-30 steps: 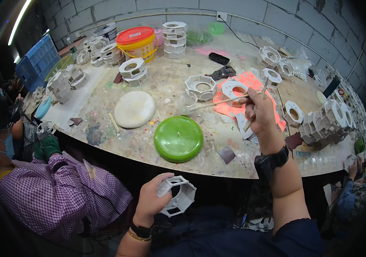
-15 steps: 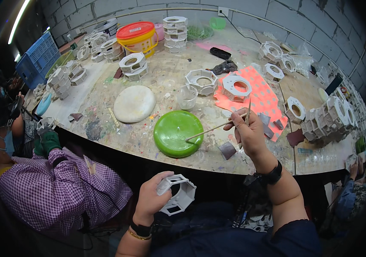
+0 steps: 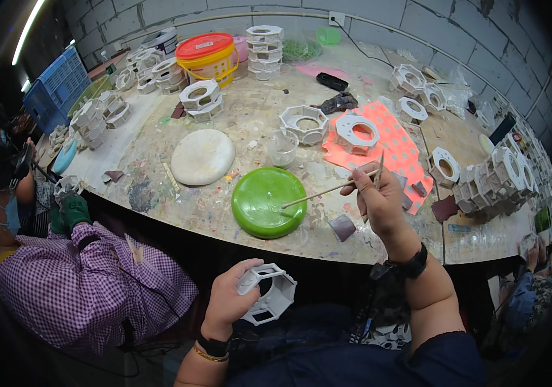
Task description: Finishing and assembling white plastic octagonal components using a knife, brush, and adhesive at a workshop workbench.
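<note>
Below the table's near edge, my left hand [image 3: 229, 300] grips a white octagonal frame [image 3: 277, 308] with cut-out sides, its thumb at the rim. Over the table, my right hand [image 3: 382, 203] pinches a thin pale stick [image 3: 321, 195]. The stick's tip meets the top of a round green disc [image 3: 266, 222], where a tiny pale speck shows. A second slim, pointed tool [image 3: 380, 164] stands nearly upright between the same fingers; its kind is unclear. Just beyond the disc is a clear plastic cup [image 3: 282, 153]. A grey-purple scrap [image 3: 342, 227] lies near my right hand.
A round white slab [image 3: 203, 157] lies left of the disc. An orange dotted cloth [image 3: 385, 138] carries another octagonal frame [image 3: 357, 133]. More frames are stacked at right [image 3: 498, 184] and behind. A yellow bucket [image 3: 214, 68] has a red lid. At left sits a co-worker in checked sleeves [image 3: 95, 284].
My right hand has shifted very slightly, and the upright pointed tool leans a little farther right. My left hand and its frame look almost unmoved.
</note>
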`<state>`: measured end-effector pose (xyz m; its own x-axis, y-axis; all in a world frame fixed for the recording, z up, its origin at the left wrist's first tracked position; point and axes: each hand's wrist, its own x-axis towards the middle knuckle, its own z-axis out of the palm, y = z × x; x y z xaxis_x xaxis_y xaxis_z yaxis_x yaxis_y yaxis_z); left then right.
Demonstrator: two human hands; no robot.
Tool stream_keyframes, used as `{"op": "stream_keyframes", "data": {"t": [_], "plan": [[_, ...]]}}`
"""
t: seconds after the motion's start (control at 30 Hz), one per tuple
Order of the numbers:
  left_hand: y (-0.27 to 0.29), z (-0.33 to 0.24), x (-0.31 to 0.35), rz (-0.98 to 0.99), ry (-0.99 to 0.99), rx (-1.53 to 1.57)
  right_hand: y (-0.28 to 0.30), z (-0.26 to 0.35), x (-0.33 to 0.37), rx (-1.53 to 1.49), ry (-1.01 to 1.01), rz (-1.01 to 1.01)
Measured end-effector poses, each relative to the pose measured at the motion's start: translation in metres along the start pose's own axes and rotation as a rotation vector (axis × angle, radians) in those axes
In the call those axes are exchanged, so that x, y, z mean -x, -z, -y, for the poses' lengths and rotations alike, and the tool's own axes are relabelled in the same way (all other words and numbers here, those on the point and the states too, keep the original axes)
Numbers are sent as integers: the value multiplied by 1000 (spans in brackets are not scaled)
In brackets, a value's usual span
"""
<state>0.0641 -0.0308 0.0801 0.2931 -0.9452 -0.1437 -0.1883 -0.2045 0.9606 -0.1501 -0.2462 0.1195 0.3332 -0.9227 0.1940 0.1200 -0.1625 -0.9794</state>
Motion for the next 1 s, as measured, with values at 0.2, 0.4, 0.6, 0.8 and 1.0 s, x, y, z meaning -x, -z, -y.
{"op": "stream_keyframes", "data": {"t": [0.2, 0.4, 0.6, 0.8, 1.0], "plan": [[-2, 1, 2, 8, -11, 7, 1, 6, 2, 25, -16, -14], [1, -3, 2, -2, 10, -17, 10, 17, -15, -299, -17, -69], [0, 4, -6, 22, -32, -48, 18, -13, -19, -268, -252, -147], [6, 7, -3, 9, -25, -97, 21, 2, -40, -399, -275, -216], [9, 8, 1, -23, -19, -113, 3, 13, -88, -297, 6, -197]]}}
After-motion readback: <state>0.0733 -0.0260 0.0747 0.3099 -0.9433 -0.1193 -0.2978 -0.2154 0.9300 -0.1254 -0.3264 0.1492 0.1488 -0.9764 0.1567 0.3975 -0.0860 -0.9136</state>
